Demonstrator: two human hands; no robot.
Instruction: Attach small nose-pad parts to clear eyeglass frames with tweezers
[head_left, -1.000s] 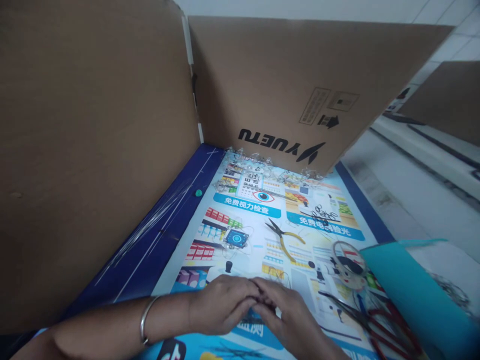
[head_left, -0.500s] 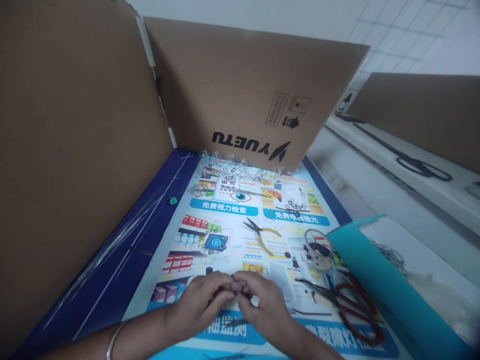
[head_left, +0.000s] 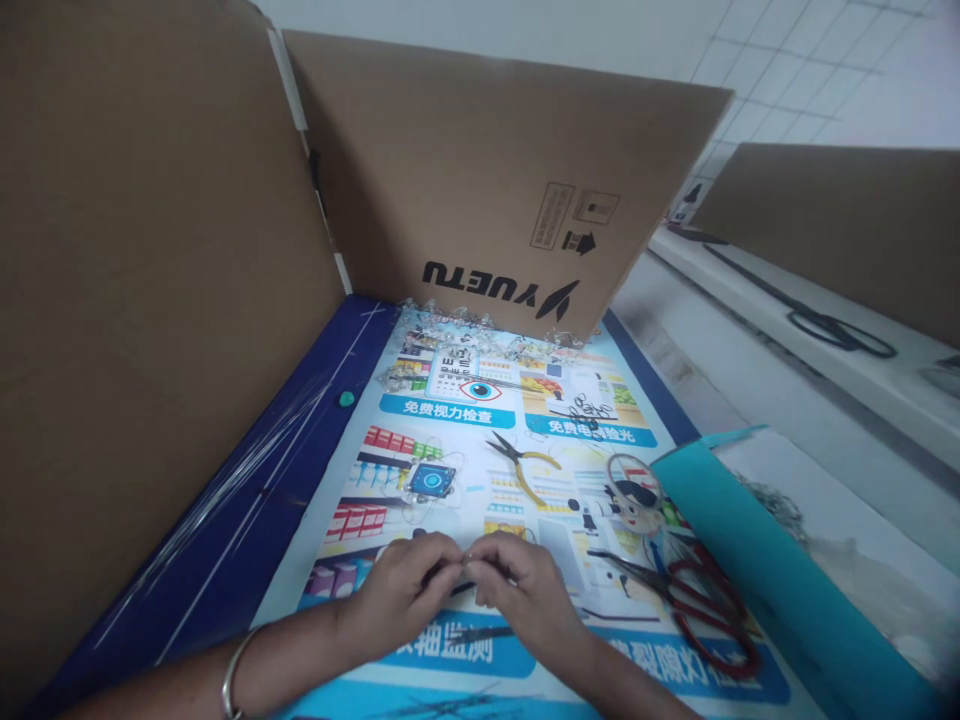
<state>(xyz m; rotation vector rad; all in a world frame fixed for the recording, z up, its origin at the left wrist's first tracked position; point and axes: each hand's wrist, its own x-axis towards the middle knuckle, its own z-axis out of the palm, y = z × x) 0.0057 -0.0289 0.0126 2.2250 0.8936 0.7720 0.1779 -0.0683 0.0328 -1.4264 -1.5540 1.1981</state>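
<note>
My left hand (head_left: 405, 590) and my right hand (head_left: 521, 592) meet fingertip to fingertip low in the middle, over a printed poster (head_left: 450, 470) on the table. Both pinch a small thin piece between them, too small to make out. A metal bangle (head_left: 234, 672) sits on my left wrist. Yellow-handled pliers (head_left: 525, 462) lie on the poster just beyond my hands. Red-handled scissors (head_left: 694, 600) lie to the right of my right hand.
Tall cardboard walls stand at the left (head_left: 150, 300) and at the back (head_left: 495, 180). A teal sheet (head_left: 757, 570) slopes at the right. Small clear beads (head_left: 480, 325) lie along the back wall, black rings (head_left: 589, 410) near them, thin wires (head_left: 247, 470) along the blue border.
The camera swung right and up over the second. My hands have parted slightly from a tight clasp into a fingertip pinch, staying in the same spot on the poster.
</note>
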